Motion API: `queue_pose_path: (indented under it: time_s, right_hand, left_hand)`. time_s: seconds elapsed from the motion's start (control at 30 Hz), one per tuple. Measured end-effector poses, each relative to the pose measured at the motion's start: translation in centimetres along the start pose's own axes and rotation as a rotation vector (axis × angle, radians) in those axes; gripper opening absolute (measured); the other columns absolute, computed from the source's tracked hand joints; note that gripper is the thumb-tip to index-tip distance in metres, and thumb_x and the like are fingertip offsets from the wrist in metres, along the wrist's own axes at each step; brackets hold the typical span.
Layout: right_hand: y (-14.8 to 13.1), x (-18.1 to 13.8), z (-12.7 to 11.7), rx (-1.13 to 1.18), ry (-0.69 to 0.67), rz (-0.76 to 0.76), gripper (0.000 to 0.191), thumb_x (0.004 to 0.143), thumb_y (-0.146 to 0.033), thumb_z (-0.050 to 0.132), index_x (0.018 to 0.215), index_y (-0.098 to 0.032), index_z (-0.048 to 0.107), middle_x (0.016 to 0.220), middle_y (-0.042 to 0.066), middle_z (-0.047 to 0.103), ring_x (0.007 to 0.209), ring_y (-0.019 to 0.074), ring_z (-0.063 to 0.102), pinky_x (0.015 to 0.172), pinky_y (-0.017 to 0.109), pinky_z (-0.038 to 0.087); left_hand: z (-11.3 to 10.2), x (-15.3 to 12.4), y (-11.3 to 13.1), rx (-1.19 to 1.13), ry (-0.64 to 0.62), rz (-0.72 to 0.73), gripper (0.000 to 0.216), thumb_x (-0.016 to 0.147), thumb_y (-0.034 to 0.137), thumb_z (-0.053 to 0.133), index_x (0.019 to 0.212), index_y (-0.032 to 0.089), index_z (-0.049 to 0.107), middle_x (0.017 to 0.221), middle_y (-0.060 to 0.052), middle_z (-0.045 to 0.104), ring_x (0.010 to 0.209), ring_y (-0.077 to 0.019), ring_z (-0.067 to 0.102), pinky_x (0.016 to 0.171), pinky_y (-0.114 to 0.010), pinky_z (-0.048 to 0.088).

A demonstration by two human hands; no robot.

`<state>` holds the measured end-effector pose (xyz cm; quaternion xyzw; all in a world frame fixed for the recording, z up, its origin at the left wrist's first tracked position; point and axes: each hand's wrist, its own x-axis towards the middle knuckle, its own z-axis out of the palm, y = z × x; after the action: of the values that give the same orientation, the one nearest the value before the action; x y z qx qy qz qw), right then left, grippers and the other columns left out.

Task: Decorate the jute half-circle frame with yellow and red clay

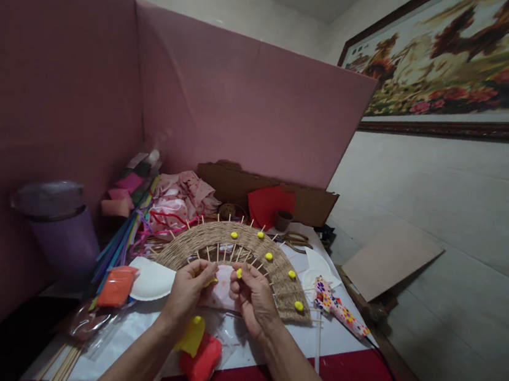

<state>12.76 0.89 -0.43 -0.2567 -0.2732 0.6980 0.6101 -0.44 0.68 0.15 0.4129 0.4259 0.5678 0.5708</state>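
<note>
Two pinches: right fingers hold a yellow lump, left fingers apparently another.

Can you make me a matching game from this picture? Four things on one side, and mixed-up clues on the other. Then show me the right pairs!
Things:
1. Right hand
2. Woven arch
3. Square packet on the picture's left side
4. Flower-patterned tool

Clues:
A. Plain orange
B. Has a black cord trailing from it
C. Pinches a little yellow bit
D. Dotted with yellow blobs

Right pairs: 1-C, 2-D, 3-A, 4-B
</note>
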Motion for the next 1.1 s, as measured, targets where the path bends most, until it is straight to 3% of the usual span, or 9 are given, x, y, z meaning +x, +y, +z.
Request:
queue_pose_path:
  time_s: [0.13,0.33,0.43,0.53,0.63,0.8,0.9,1.1]
  right_hand:
    - [0.1,0.1,0.0,0.011,-0.013,-0.009,0.027,0.061,-0.021,0.08,0.078,-0.011,0.061,0.065,0.0,0.06,0.05,0.0047,0.05,0.045,0.015,0.039]
    - [0.3,0.0,-0.2,-0.028,-0.021,0.044,0.033,0.072,-0.043,0.069,0.067,-0.015,0.053,0.047,-0.006,0.049,0.031,0.0023,0.029,0.028,0.014,0.022]
    - [0.3,0.0,-0.2,-0.051,0.015,0.014,0.033,0.068,-0.042,0.073,0.071,-0.014,0.057,0.049,-0.004,0.054,0.033,0.0033,0.037,0.03,0.014,0.028]
    - [0.3,0.1,-0.1,-0.042,0.026,-0.043,0.031,0.06,-0.029,0.081,0.077,-0.012,0.061,0.062,-0.001,0.062,0.047,0.0057,0.052,0.042,0.015,0.042]
    - [0.3,0.2,-0.1,-0.052,0.023,-0.072,0.031,0.059,-0.024,0.081,0.081,-0.012,0.064,0.068,0.001,0.065,0.055,0.007,0.056,0.048,0.016,0.046]
    - [0.7,0.0,0.1,-0.346,-0.015,-0.235,0.019,0.066,-0.028,0.075,0.075,-0.015,0.065,0.058,-0.002,0.061,0.043,0.0077,0.049,0.039,0.019,0.042]
    - [1.0,-0.4,0.2,-0.548,-0.029,-0.358,0.011,0.073,-0.025,0.069,0.076,-0.016,0.068,0.058,-0.002,0.059,0.044,0.0069,0.046,0.04,0.018,0.041]
    - [1.0,-0.6,0.0,-0.807,-0.084,-0.503,0.017,0.082,-0.026,0.059,0.093,-0.021,0.071,0.092,0.006,0.066,0.069,0.014,0.059,0.063,0.027,0.049]
  left_hand:
    - [0.1,-0.1,0.1,0.011,-0.013,0.001,0.036,0.063,0.046,0.071,0.066,0.014,0.053,0.048,0.007,0.044,0.039,-0.0034,0.032,0.037,-0.015,0.023]
    - [0.2,0.0,0.2,0.016,-0.035,0.001,0.037,0.063,0.047,0.07,0.065,0.014,0.053,0.047,0.006,0.044,0.037,-0.0027,0.031,0.036,-0.015,0.021]
    - [0.3,-0.1,0.2,0.015,-0.021,-0.022,0.04,0.063,0.051,0.069,0.067,0.013,0.055,0.046,0.006,0.044,0.037,-0.0034,0.034,0.035,-0.015,0.021]
    - [0.4,-0.2,0.4,-0.042,0.004,-0.067,0.041,0.065,0.053,0.065,0.071,0.014,0.057,0.047,0.004,0.047,0.038,-0.0047,0.038,0.037,-0.015,0.023]
    - [0.5,-0.3,0.5,-0.123,-0.027,-0.08,0.039,0.067,0.051,0.065,0.074,0.014,0.057,0.05,0.003,0.051,0.04,-0.0045,0.04,0.039,-0.015,0.026]
    - [0.4,-0.2,0.1,-0.143,-0.086,-0.068,0.037,0.069,0.051,0.063,0.075,0.015,0.056,0.045,0.005,0.048,0.037,-0.0049,0.037,0.039,-0.016,0.028]
    - [0.4,-0.2,-0.2,-0.108,-0.113,-0.046,0.035,0.071,0.049,0.062,0.077,0.015,0.056,0.043,0.006,0.044,0.037,-0.0053,0.036,0.038,-0.016,0.027]
    - [0.4,0.0,-0.6,-0.044,-0.104,0.014,0.033,0.071,0.047,0.064,0.075,0.016,0.053,0.049,0.006,0.045,0.041,-0.0055,0.04,0.04,-0.016,0.031]
